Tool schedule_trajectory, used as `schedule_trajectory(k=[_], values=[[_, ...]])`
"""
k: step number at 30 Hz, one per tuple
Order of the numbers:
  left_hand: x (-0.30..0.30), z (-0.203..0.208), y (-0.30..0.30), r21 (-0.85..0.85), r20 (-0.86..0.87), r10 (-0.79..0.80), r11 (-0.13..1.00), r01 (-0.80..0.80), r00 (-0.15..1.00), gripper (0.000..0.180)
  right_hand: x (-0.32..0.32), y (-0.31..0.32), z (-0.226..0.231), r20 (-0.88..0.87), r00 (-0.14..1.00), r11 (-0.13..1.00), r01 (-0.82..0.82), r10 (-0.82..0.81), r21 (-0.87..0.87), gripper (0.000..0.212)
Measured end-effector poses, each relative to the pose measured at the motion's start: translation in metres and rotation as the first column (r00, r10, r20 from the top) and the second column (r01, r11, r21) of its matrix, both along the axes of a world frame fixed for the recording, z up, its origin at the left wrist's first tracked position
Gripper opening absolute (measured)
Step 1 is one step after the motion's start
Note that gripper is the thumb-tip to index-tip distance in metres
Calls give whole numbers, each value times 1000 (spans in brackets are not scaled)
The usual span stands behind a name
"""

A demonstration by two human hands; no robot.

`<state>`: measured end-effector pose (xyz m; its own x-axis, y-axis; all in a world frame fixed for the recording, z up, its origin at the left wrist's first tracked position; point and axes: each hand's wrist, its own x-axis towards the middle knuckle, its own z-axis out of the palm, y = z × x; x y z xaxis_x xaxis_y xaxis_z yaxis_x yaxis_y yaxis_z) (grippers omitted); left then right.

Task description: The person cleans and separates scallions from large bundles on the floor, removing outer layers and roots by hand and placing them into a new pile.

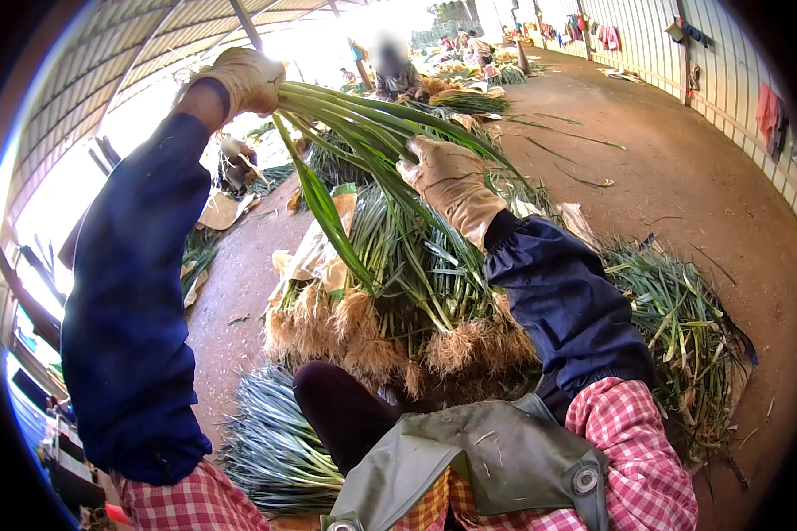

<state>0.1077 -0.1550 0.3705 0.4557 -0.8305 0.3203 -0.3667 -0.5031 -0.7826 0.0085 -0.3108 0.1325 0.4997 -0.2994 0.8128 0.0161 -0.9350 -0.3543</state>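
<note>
My left hand [243, 81], in a pale tan glove, is raised at the upper left and closed around one end of a bunch of green onions [354, 111]. The long green stalks stretch across to the right, and a few leaves hang down. My right hand [452, 186], in a matching glove, grips the leaves farther along the bunch; its fingertips are partly hidden by them. Below both hands lies a pile of green onions [425, 257] with bushy, pale roots [456, 350] facing me. Brown and green wrapping [328, 239] lies on the pile's left.
Trimmed leaves [673, 319] are heaped at my right. Beside my knee [336, 398], at lower left, lies another bundle of onions [279, 442]. Other people [394, 75] sit among onion piles farther back. A corrugated wall [726, 71] with hanging clothes borders the dirt floor [584, 106].
</note>
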Motion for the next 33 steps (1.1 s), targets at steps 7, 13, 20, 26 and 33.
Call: schedule_trajectory(k=[7, 13, 20, 26, 33], values=[[2, -5, -6, 22, -13, -67, 997, 67, 998, 26, 2, 11, 21, -69, 892, 713, -308, 447, 630, 30], [-13, -8, -23, 34, 12, -66, 997, 65, 998, 25, -8, -16, 25, -17, 861, 606, -344, 509, 717, 28], [12, -6, -8, 56, 34, -225, 973, 223, 974, 18, -23, -35, 5, -508, 857, 994, -107, 86, -11, 25], [32, 6, 22, 121, 103, -527, 848, 515, 844, 16, -79, -156, -88, -855, 519, 999, -36, 22, 4, 39], [31, 14, 37, 321, 346, -382, 906, 274, 857, 27, -134, -240, -156, -857, 515, 958, 251, -13, 136, 39]])
